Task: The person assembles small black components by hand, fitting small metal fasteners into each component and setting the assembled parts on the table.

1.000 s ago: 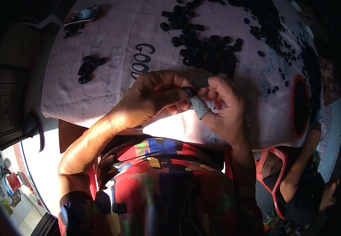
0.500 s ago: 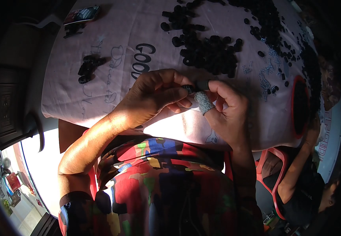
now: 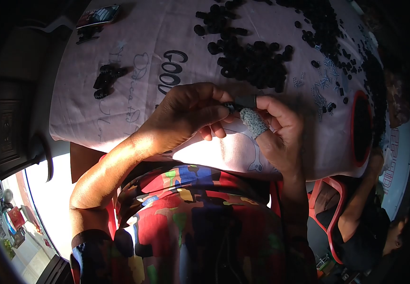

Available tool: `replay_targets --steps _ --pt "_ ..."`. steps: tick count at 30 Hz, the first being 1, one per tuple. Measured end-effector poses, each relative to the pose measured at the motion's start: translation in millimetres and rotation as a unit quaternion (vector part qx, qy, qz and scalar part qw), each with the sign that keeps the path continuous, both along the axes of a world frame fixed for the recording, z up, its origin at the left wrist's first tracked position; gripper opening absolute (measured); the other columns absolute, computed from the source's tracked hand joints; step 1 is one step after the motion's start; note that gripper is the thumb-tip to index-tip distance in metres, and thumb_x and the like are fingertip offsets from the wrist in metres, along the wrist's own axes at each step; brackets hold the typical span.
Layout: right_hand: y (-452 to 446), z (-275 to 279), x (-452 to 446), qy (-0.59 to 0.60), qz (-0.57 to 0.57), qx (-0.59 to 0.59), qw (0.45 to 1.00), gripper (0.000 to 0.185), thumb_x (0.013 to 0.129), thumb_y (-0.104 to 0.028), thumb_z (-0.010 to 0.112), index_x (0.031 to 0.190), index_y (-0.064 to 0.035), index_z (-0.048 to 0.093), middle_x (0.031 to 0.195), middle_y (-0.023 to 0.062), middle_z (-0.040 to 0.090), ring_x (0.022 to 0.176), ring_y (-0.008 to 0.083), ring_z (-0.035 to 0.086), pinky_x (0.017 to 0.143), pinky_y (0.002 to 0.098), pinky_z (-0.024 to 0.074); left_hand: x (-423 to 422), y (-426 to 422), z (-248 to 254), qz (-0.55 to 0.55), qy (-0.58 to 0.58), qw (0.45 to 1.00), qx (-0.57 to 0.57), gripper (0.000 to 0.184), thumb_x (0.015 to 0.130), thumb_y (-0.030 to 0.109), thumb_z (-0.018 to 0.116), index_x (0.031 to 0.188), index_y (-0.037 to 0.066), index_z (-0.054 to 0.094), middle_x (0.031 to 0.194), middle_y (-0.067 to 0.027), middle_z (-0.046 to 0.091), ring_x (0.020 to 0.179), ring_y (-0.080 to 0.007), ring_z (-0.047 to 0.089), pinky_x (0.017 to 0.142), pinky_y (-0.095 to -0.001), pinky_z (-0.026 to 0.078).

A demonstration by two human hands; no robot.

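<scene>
Near the table's front edge, my left hand pinches a small black part between thumb and fingertips. My right hand meets it from the right, thumb and index finger closed at the same part. A grey speckled cover wraps the right thumb, and a dark cover is on the index finger. The part's far side is hidden by the fingers. Beyond the hands lies a pile of black parts. A few black parts sit together on the left of the cloth.
The pink cloth covers the table. A phone rests at the back left. Small silvery pieces and more black parts lie at the right, near a red-rimmed container. Another person's arm is at the lower right.
My right hand has shifted slightly right, its covered thumb turning and rising a little. My left hand has stayed nearly in place around the small black part. The other person's arm has moved slightly.
</scene>
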State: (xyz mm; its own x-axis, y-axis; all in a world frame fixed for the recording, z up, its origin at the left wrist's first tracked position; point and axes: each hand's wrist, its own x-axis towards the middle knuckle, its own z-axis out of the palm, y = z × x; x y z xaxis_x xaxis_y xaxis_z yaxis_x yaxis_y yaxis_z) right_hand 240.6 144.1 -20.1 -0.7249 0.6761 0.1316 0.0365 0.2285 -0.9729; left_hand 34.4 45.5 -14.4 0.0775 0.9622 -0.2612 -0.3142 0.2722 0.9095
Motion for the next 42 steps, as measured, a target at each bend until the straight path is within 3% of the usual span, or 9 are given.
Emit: replay_targets --steps 7,16,19,22,28,34,37,40,42 --pt "0 -4 3 0.024 0.003 -0.061 0.998 0.031 0.082 0.012 0.058 0.113 0.0093 0.060 0.092 0.0077 0.068 0.085 0.0083 0.064 0.076 0.0229 0.0536 1 1 4 -0.003 0.003 1.000 -0.022 0.026 0.099 0.010 0.065 0.121 -0.002 0.058 0.098 -0.0131 0.073 0.078 -0.0132 0.068 0.064 -0.0251 0.053" --pt "2 -2 7 -0.006 0.012 -0.055 0.998 0.031 0.082 0.011 0.062 0.113 0.0080 0.062 0.092 0.0070 0.067 0.085 0.0073 0.063 0.075 0.0226 0.0529 2 1 4 -0.014 0.032 0.999 -0.021 0.023 0.098 0.010 0.065 0.117 -0.002 0.061 0.096 -0.0114 0.073 0.076 -0.0129 0.069 0.063 -0.0249 0.054" --pt "3 -5 7 0.001 0.026 -0.080 0.996 0.019 0.090 0.005 0.063 0.109 0.0051 0.064 0.096 0.0041 0.068 0.089 0.0064 0.064 0.081 0.0208 0.0511 2 1 5 -0.022 0.040 0.999 -0.011 0.022 0.098 0.010 0.065 0.117 -0.002 0.061 0.096 -0.0112 0.073 0.075 -0.0127 0.069 0.062 -0.0248 0.053" --pt "4 -4 6 0.019 0.025 -0.116 0.993 0.019 0.089 0.004 0.064 0.108 0.0046 0.065 0.096 0.0032 0.067 0.088 0.0057 0.063 0.080 0.0208 0.0509 5 0 5 -0.005 0.024 1.000 -0.014 0.015 0.098 0.008 0.065 0.110 -0.001 0.066 0.088 -0.0069 0.072 0.073 -0.0091 0.068 0.060 -0.0221 0.052" --pt "5 -7 9 -0.032 0.026 -0.022 0.999 0.019 0.089 0.002 0.069 0.108 0.0031 0.064 0.095 0.0030 0.067 0.088 0.0059 0.063 0.078 0.0210 0.0509 8 0 7 0.004 0.033 0.999 -0.012 0.013 0.098 0.007 0.065 0.107 -0.002 0.067 0.085 -0.0066 0.072 0.071 -0.0090 0.068 0.058 -0.0222 0.052" --pt "7 0 5 0.014 0.049 -0.141 0.989 0.016 0.089 0.002 0.068 0.105 0.0025 0.065 0.095 0.0026 0.067 0.087 0.0061 0.063 0.078 0.0209 0.0506 6 0 7 -0.005 0.058 0.998 -0.011 0.013 0.098 0.007 0.064 0.108 -0.002 0.067 0.084 -0.0073 0.072 0.070 -0.0089 0.068 0.058 -0.0221 0.052" --pt "8 -2 7 -0.034 0.047 -0.055 0.997 0.015 0.089 0.002 0.068 0.104 0.0024 0.065 0.095 0.0028 0.067 0.087 0.0059 0.063 0.078 0.0213 0.0508 7 -1 8 0.005 0.064 0.998 -0.011 0.013 0.098 0.007 0.064 0.107 -0.002 0.067 0.083 -0.0072 0.072 0.068 -0.0088 0.068 0.057 -0.0218 0.052" --pt "0 -4 0 -0.023 -0.015 -0.012 1.000 0.014 0.080 0.007 0.068 0.092 0.0019 0.062 0.074 -0.0035 0.059 0.067 -0.0005 0.051 0.057 0.0177 0.0412 10 -2 5 0.011 0.070 0.997 0.006 0.012 0.098 0.006 0.063 0.106 -0.002 0.067 0.082 -0.0069 0.072 0.068 -0.0085 0.067 0.056 -0.0214 0.052" --pt "4 -5 0 -0.017 0.003 -0.013 1.000 0.013 0.080 0.007 0.069 0.090 0.0014 0.062 0.073 -0.0042 0.058 0.066 -0.0009 0.050 0.056 0.0177 0.0399 10 -2 4 0.010 0.072 0.997 0.012 0.011 0.098 0.006 0.063 0.105 -0.002 0.068 0.082 -0.0069 0.072 0.068 -0.0083 0.067 0.056 -0.0214 0.052"
